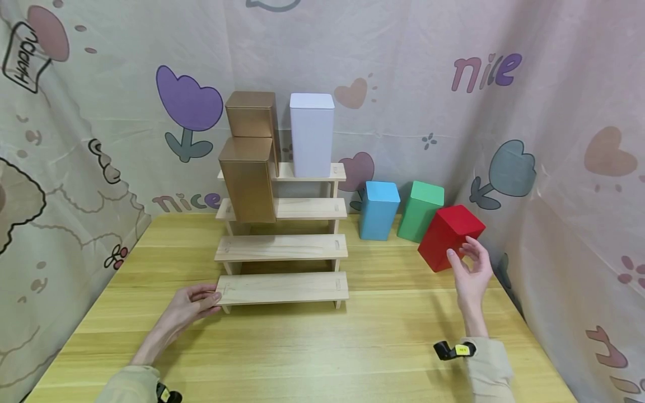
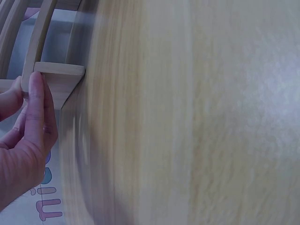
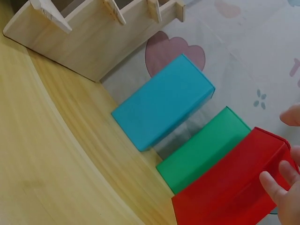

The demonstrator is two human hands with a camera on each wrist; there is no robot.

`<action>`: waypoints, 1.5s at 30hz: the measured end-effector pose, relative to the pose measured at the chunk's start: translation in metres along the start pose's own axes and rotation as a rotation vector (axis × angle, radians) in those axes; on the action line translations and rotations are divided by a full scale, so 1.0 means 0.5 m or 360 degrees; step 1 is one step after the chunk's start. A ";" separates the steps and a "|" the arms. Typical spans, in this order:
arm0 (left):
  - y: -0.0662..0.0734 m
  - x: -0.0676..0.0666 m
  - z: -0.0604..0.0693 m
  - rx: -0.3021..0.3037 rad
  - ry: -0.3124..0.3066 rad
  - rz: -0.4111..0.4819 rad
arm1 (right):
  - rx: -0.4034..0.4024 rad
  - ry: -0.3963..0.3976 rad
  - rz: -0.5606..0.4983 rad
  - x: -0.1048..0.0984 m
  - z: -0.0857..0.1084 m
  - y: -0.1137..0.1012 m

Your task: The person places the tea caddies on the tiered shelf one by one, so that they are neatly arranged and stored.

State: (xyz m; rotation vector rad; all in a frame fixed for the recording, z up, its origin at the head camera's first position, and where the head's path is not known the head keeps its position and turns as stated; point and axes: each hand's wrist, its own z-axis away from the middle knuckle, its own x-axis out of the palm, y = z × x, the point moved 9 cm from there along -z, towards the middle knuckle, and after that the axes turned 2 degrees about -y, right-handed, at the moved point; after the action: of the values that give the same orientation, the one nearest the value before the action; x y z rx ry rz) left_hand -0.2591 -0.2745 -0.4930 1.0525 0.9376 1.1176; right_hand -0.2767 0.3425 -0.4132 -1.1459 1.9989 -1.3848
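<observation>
Fingers of the left hand [image 1: 190, 305] pinch the left end of the lowest step [image 1: 282, 288] on a four-tier wooden display stand [image 1: 302, 246], thumb above and fingertips below. Over on the right, the right hand [image 1: 472, 274] has nothing gripped; its thumb and fingers are parted beside the red box [image 1: 439, 240], and from where I stand I cannot tell whether any fingertip touches it.

That red box is on the table [image 1: 393, 347], nearest in a row right of the stand, with the green box [image 1: 419, 215] just beyond it and the blue box [image 1: 379, 215] farther left, closer to the stand.

I'd call the work partway along. Three boxes are up: a far gold box [image 1: 250, 120] at the left of the top tier, a white box [image 1: 311, 137] to its right, and a near gold box [image 1: 249, 187] one tier down. The red, green and blue ones have no place on the stand yet.
</observation>
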 end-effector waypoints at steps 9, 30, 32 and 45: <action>-0.001 0.000 0.001 -0.0020 0.0010 -0.0018 | 0.0080 0.0044 0.0284 -0.017 -0.020 0.027; 0.002 0.001 -0.001 0.0024 -0.0019 0.0033 | 0.0209 0.0013 0.0334 -0.020 -0.058 0.052; 0.001 0.001 -0.001 0.0018 -0.0015 0.0026 | 0.0222 -0.0001 0.0315 -0.019 -0.060 0.054; 0.003 0.001 0.000 0.0015 -0.0011 0.0021 | 0.0220 -0.0028 0.0350 -0.011 -0.068 0.063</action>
State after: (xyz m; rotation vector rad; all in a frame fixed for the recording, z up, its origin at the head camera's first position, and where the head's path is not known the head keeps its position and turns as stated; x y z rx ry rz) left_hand -0.2595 -0.2741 -0.4918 1.0711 0.9323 1.1208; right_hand -0.3107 0.3705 -0.4288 -0.8474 1.9185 -1.3699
